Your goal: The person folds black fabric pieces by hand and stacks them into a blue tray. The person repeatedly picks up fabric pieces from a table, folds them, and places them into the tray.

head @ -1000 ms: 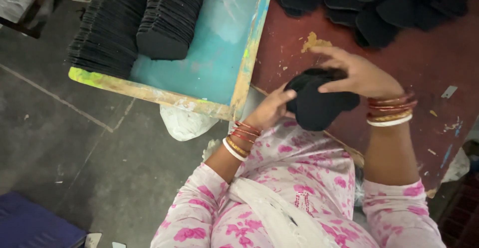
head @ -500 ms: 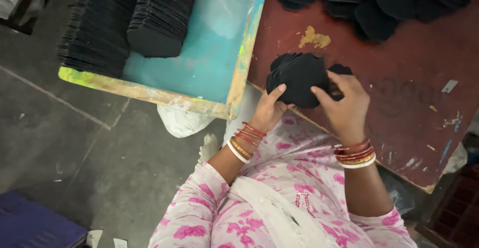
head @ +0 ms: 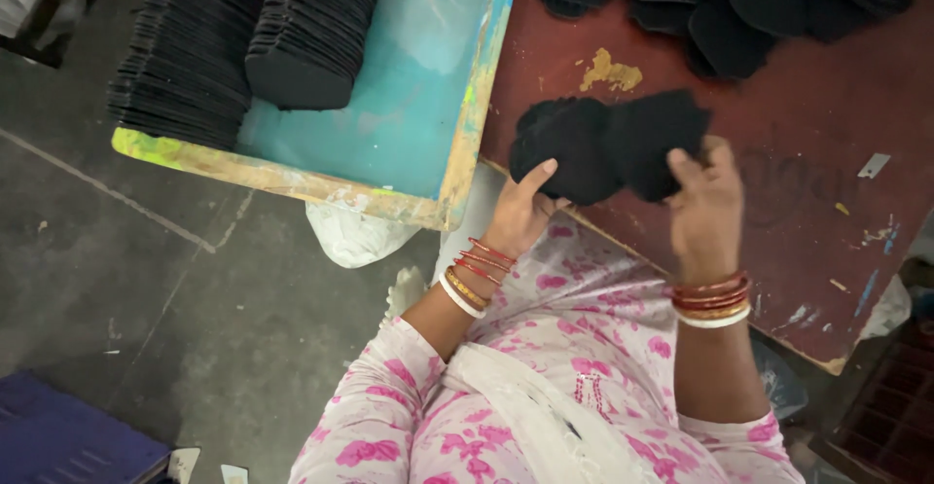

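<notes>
Right now both hands are closed on one bundle of flat black cut pieces [head: 608,146], held just above the near edge of the dark red table [head: 808,202]. At the bundle's left end the left hand [head: 520,214] pinches it, one finger laid up along its face; at the right end the right hand [head: 702,202] has its fingers curled and clamped on the dark material (the pieces fan out a little between the two grips). Beyond the bundle, at the far edge of the red table, lies a loose heap of black pieces [head: 739,2]. Left of the red table, touching it, sits a turquoise board [head: 409,95] carrying two neat rows of stacked black pieces [head: 243,36].
</notes>
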